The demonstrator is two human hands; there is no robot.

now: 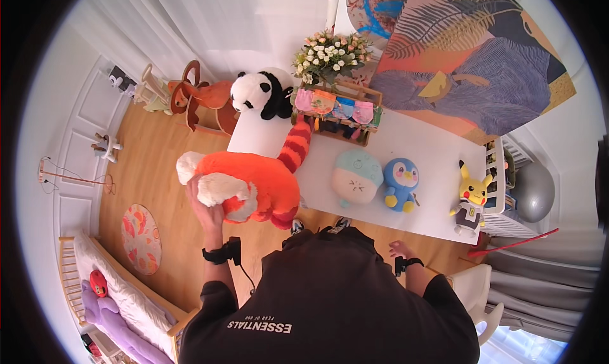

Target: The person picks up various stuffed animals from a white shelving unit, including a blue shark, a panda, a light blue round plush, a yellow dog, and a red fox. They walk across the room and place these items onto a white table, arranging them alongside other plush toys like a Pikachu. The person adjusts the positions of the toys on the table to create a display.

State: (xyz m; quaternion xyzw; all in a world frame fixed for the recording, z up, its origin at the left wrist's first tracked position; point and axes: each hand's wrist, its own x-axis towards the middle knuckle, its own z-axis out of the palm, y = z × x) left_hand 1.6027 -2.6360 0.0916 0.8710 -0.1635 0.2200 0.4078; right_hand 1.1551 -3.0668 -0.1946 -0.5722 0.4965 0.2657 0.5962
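Note:
My left hand (205, 204) grips the head end of a large orange red-panda plush (247, 178), by its fluffy cream fur. The plush is held sideways over the left end of a white table (314, 193). Its striped tail (296, 144) reaches back across the tabletop. My right hand (402, 250) hangs in front of the table's near edge, fingers apart and holding nothing. Nearest to it on the table sit a blue penguin plush (401, 183), a round mint-and-cream plush (357, 177) and a Pikachu plush (471, 200).
A panda plush (261, 94) and a wooden rack (342, 109) with small colourful pouches line the table's back, by a flower bunch (331, 55). A large painting (471, 64) leans behind. Right stand a white crib (497, 173) and a chair (468, 283); left, a wooden rocking horse (209, 100).

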